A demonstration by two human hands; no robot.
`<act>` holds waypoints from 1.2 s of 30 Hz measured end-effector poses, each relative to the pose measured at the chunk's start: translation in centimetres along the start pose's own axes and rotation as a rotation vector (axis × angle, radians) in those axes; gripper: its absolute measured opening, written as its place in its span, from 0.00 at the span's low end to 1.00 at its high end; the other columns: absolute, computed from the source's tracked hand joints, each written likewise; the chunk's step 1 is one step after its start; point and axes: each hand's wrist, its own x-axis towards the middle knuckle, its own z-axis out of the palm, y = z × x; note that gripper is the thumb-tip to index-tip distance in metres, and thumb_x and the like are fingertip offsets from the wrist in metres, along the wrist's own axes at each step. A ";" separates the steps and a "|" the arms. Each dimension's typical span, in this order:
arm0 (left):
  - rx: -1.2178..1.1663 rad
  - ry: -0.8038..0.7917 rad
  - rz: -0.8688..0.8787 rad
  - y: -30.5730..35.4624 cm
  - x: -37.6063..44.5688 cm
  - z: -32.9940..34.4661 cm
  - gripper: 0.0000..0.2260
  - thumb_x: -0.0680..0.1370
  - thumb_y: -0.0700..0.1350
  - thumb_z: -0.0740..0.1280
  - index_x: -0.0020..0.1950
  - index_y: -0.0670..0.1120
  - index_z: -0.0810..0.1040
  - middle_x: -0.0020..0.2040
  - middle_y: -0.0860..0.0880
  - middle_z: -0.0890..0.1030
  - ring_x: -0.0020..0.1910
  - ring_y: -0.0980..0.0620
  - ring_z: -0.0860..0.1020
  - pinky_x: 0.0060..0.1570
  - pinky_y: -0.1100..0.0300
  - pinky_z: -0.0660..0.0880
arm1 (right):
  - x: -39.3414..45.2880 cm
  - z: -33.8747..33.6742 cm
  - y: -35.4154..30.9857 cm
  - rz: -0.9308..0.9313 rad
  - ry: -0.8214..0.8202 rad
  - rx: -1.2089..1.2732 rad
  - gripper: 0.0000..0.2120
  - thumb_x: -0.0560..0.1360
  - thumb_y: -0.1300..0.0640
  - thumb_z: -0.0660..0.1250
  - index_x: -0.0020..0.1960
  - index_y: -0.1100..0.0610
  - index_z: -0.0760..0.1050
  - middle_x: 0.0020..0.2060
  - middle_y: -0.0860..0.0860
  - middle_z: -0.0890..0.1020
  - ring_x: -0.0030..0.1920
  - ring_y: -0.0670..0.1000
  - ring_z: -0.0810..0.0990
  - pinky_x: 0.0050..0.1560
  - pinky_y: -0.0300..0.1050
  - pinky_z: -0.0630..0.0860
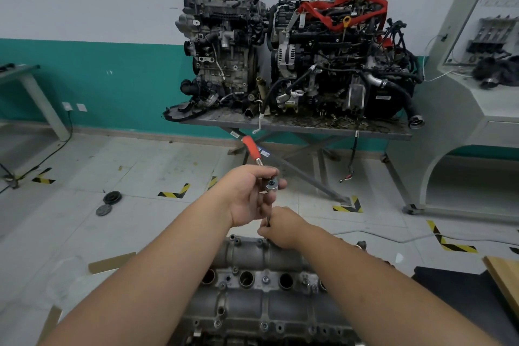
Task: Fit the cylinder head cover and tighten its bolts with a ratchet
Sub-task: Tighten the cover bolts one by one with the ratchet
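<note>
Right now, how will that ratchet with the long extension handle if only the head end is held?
The ratchet is probably top-heavy: its red handle sticks up and away past the left hand, so it may want to swing down. The thin extension looks like rigid steel, unlikely to flex, but may wobble at the joint. The right hand steadying it near the cover likely helps.
</note>
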 end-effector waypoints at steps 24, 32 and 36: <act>1.185 0.287 0.999 -4.8 2.9 -0.6 0.19 0.76 0.63 0.64 0.59 0.51 0.71 0.50 0.55 0.78 0.45 0.63 0.78 0.40 0.67 0.74 | -7.2 -8.3 -1.6 -0.406 0.469 0.324 0.31 0.70 0.77 0.57 0.68 0.54 0.76 0.64 0.50 0.78 0.67 0.48 0.74 0.68 0.41 0.68; 1.044 0.128 0.493 -5.8 3.6 -2.8 0.16 0.86 0.42 0.54 0.72 0.39 0.70 0.68 0.40 0.75 0.69 0.43 0.72 0.60 0.69 0.65 | -7.3 -10.7 -5.1 -0.528 0.130 -0.563 0.21 0.82 0.54 0.58 0.75 0.49 0.68 0.76 0.50 0.66 0.77 0.51 0.59 0.75 0.50 0.59; 1.134 0.078 0.499 -7.6 4.1 -3.8 0.13 0.84 0.54 0.57 0.50 0.49 0.77 0.45 0.53 0.82 0.48 0.51 0.80 0.45 0.56 0.75 | -6.4 -10.9 -7.7 -0.429 0.095 -0.567 0.14 0.83 0.50 0.57 0.47 0.54 0.77 0.42 0.51 0.82 0.45 0.54 0.78 0.40 0.49 0.73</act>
